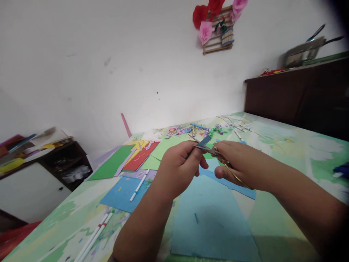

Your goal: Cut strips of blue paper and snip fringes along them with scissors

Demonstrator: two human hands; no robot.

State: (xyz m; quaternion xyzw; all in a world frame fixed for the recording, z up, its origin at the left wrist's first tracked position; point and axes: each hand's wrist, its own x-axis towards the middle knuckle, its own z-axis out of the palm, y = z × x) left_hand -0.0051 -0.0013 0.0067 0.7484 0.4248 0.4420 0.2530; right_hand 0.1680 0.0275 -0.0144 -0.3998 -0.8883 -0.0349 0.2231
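My left hand (pixel 182 165) pinches a small strip of dark blue paper (pixel 205 140) between thumb and fingers, above the table's middle. Fine cuts seem to run along the strip's edge. My right hand (pixel 240 163) grips a pair of scissors with gold-coloured handles (pixel 231 172). Their blades point left and stand apart around the blue paper, close to my left fingertips. Below both hands lies a light blue sheet (pixel 212 222) with a few tiny blue scraps on it. A narrower blue strip (pixel 240 188) sits under my right hand.
Coloured sheets, among them green (pixel 111 162) and red (pixel 140 156), spread to the left. White-barrelled pens (pixel 139 186) lie nearby. Curled paper bits (pixel 180 131) and thin twigs (pixel 240 125) are near the wall. Dark cabinets stand at the right (pixel 294 91) and left (pixel 79 160).
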